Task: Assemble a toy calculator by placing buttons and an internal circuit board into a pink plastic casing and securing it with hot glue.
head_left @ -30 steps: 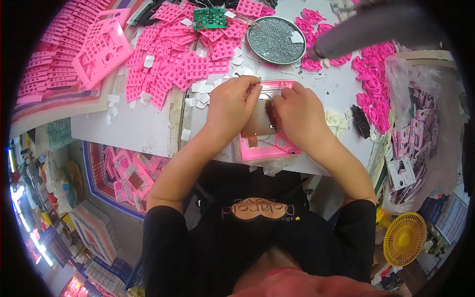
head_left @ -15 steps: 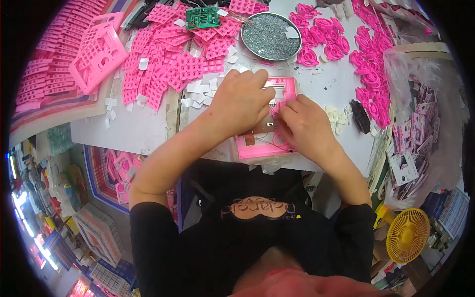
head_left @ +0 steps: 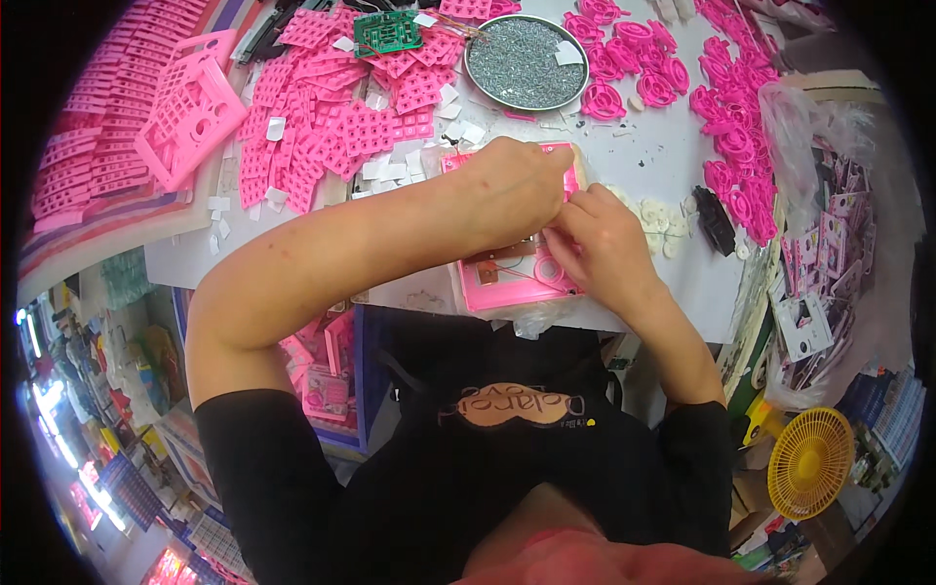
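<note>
A pink plastic housing lies on the bench before me, with a brown circuit board and thin wires inside it. My left hand reaches across its upper part, fingers curled down near the upper right corner. Whatever those fingers grip is hidden behind the hand. Over the right edge sits my right hand, thumb and fingers drawn together next to a pink ring in the housing. Its fingertips meet close to the left hand, and what they hold cannot be made out.
Beyond the housing stands a round metal tray of small screws. Pink keypads, white paper pieces and a green circuit board lie left of it. Pink ring-shaped parts, white discs and a black part lie right.
My left hand has moved right and slightly down across the housing, its forearm now lying flatter. The right hand stays nearly in place at the right edge.
</note>
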### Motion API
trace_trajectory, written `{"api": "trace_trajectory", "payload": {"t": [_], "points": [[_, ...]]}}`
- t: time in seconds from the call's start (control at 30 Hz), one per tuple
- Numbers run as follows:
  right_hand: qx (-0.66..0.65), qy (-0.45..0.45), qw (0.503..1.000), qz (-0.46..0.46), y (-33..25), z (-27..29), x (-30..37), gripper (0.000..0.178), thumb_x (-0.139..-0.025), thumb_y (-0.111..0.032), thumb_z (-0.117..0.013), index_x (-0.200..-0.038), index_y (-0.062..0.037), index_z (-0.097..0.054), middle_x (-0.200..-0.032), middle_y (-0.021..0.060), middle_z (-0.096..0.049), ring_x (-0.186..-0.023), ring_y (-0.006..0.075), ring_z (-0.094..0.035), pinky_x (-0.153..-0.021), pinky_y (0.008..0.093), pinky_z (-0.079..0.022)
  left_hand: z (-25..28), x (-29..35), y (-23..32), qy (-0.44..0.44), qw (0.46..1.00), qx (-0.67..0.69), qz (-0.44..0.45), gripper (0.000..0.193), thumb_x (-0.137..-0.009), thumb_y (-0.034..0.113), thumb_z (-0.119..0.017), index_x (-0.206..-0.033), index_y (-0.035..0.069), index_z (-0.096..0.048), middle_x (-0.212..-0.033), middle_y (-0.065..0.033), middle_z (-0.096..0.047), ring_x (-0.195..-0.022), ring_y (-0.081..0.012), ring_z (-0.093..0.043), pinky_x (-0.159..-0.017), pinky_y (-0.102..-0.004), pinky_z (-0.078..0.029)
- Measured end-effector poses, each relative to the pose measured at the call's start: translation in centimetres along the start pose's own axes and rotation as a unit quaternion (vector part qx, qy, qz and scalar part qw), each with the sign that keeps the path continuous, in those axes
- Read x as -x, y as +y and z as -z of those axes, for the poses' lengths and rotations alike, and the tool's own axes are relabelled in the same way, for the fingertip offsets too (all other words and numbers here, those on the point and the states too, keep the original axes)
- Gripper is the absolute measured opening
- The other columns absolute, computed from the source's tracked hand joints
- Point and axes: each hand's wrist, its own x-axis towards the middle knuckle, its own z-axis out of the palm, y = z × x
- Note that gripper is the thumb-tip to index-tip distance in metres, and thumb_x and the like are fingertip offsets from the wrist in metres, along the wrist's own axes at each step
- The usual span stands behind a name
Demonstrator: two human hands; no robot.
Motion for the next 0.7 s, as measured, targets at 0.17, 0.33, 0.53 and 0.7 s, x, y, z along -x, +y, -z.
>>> {"api": "trace_trajectory", "payload": {"t": [0.17,0.33,0.53,0.7], "points": [[0.004,0.02,1.0,-0.015,-0.5,-0.2,-0.4,0.012,-0.079,-0.004,-0.072,-0.088,-0.0037,-0.064,-0.081,0.0106,-0.06,-0.079,0.0312,-0.057,-0.07,0.0426,-0.049,-0.8,0.1,-0.9,0.023,0.992,0.072,0.097,0.015,-0.083,0.018,-0.07,-0.09,0.005,-0.069,-0.095,-0.016,-0.066,-0.084,-0.0341,-0.071,-0.07,-0.0472,-0.056],[0.032,-0.014,0.999,0.005,-0.5,-0.1,-1.6,0.018,-0.08,-0.003,-0.071,-0.096,-0.0036,-0.062,-0.083,0.0123,-0.061,-0.081,0.0334,-0.057,-0.07,0.0439,-0.048,-0.6,0.5,-2.6,0.035,0.963,0.205,0.171,0.016,-0.081,0.02,-0.076,-0.085,0.005,-0.069,-0.078,-0.0134,-0.07,-0.079,-0.0322,-0.07,-0.07,-0.046,-0.053],[-0.028,0.044,0.999,-0.009,1.0,-1.0,-2.0,0.017,-0.08,-0.007,-0.074,-0.094,-0.0057,-0.064,-0.095,0.0099,-0.064,-0.091,0.0325,-0.056,-0.081,0.0431,-0.048,-1.0,1.1,-3.1,0.063,0.937,0.295,0.174,0.013,-0.078,0.014,-0.077,-0.08,0.004,-0.068,-0.074,-0.0129,-0.069,-0.072,-0.0285,-0.068,-0.066,-0.0416,-0.052],[-0.027,0.082,0.995,-0.052,1.7,-1.8,-2.2,0.015,-0.076,-0.011,-0.079,-0.089,-0.0091,-0.07,-0.11,0.006,-0.064,-0.108,0.0333,-0.051,-0.093,0.046,-0.045,-1.1,1.2,-3.0,0.076,0.933,0.305,0.176,0.012,-0.079,0.014,-0.075,-0.08,0.003,-0.068,-0.075,-0.0134,-0.07,-0.072,-0.0286,-0.069,-0.066,-0.0411,-0.052]]}}
